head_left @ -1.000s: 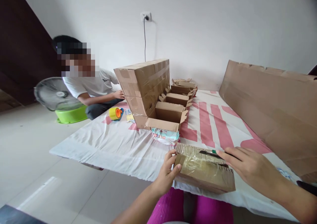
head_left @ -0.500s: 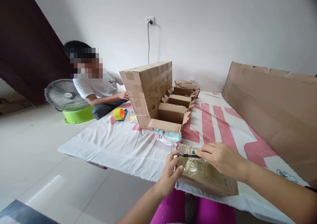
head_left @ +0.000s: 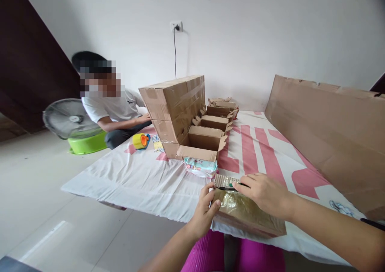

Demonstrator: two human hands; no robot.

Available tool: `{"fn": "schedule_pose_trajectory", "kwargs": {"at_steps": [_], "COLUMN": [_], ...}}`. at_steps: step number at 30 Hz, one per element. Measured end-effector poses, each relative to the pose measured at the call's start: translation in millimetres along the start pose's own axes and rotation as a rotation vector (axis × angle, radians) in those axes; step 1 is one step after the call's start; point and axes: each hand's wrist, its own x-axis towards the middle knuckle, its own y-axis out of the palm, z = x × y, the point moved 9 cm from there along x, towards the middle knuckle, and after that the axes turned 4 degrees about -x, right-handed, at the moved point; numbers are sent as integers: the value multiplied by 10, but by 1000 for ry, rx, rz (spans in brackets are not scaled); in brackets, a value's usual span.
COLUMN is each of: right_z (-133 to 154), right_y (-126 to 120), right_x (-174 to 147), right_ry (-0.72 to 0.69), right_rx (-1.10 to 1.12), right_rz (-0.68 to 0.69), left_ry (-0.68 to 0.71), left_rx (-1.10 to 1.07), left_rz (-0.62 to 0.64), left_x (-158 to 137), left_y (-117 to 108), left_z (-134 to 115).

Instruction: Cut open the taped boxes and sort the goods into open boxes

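Observation:
A taped cardboard box (head_left: 252,216) lies at the near edge of the table, in front of my knees. My left hand (head_left: 206,210) grips its left end, thumb on the top and fingers around the far corner. My right hand (head_left: 263,194) is closed around a slim dark box cutter with a green part (head_left: 231,185), held flat along the far edge of the box's top. Beyond the cutter, a strip of corrugated cardboard (head_left: 222,180) shows. My right hand hides the rest of that edge and part of the cutter.
Open boxes (head_left: 207,142) stand in a row beside a wall of stacked closed boxes (head_left: 168,111). A wipes packet (head_left: 200,166) and a yellow tape roll (head_left: 140,141) lie nearby. A large cardboard sheet (head_left: 325,136) leans right. Another person (head_left: 114,107) crouches left near a fan (head_left: 73,117).
The view has turned slightly to the right, so everything sits a little further left. My right hand and the box cutter have slid slightly left along the box; my left hand keeps its grip.

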Motion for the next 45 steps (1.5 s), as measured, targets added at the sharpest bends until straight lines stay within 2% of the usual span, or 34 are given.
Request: {"fn": "schedule_pose_trajectory", "kwargs": {"at_steps": [4,6,13,19,22,27,32,35,39,42,45], "right_z": [-45,-75,-204,-215,-140,-22,-60,-110,-225,-195,-98], "right_y": [-14,-24,-60,-163,-101,15,73,87,-80,-238,-314], "right_x": [-109,-210,-418,-317,-192,-70,-190,-287,-398,-554,-806], "right_ry": [-18,-28,78,122,95,-1,-59,-33,78,74,92], "right_rx": [-1,-17,-16,10,16,19,-44,-36,10,-18,-19], "right_rz": [107,117,30,-82,-87,-43,97,151,112,78,67], "left_ry": [-9,0,20,-8,-19,-36,-69,-56,-21,-9,-68], "left_rx": [22,14,-64,-49,-44,-20,-34,-68,-141,-187,-187], "left_rz": [-8,-8,45,50,38,30,20,29,64,125,197], "left_x": [-6,-1,37,30,21,-13,-16,9,21,-32,-124], "left_y": [-7,-7,24,26,25,27,24,29,11,-7,-11], "left_z": [21,9,-34,-11,-10,-2,56,53,38,38,83]}}
